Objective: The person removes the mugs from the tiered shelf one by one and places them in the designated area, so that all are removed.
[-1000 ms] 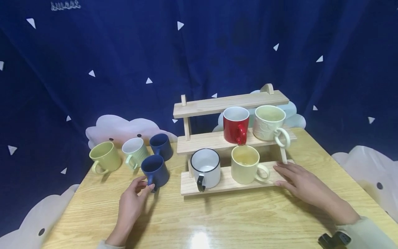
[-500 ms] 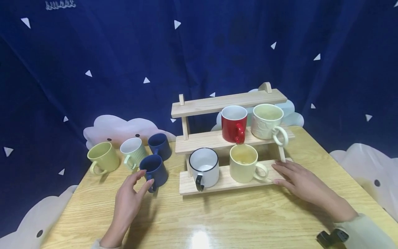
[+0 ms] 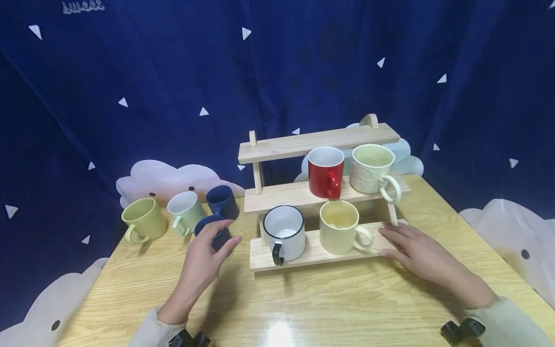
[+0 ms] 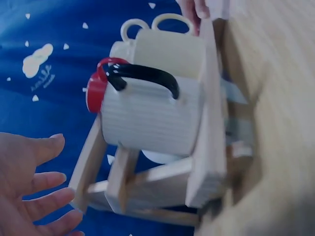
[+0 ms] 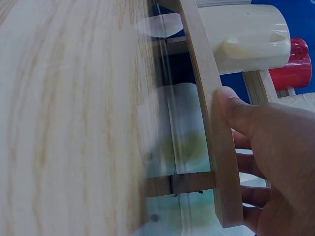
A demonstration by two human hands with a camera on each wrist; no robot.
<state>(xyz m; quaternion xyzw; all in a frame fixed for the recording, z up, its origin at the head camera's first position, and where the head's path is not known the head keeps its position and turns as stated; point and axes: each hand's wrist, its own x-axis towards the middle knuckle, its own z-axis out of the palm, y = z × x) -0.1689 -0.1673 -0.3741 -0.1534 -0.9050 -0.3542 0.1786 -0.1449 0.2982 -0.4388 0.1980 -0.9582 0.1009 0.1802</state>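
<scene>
My left hand (image 3: 225, 233) reaches over a dark blue mug (image 3: 205, 227) on the table, thumb and fingers spread on either side of it, not closed. In the left wrist view its fingers (image 4: 39, 194) are straight and hold nothing. My right hand (image 3: 386, 241) rests on the right end of the wooden rack's bottom shelf (image 3: 312, 256), with the thumb (image 5: 231, 105) against the plank's front edge (image 5: 206, 98). That shelf carries a white mug with a black rim (image 3: 284, 233) and a cream mug (image 3: 340, 227).
The rack's middle shelf (image 3: 277, 196) holds a red mug (image 3: 325, 172) and a cream embossed mug (image 3: 372, 169); the top shelf is bare. At the table's left stand a second blue mug (image 3: 222, 200), a green ribbed mug (image 3: 185, 212) and a yellow-green mug (image 3: 145, 219). A dark blue curtain hangs behind.
My left hand has left the blue mug's handle and moved forward and right over its body, fingers opening. The right hand has stayed on the bottom shelf.
</scene>
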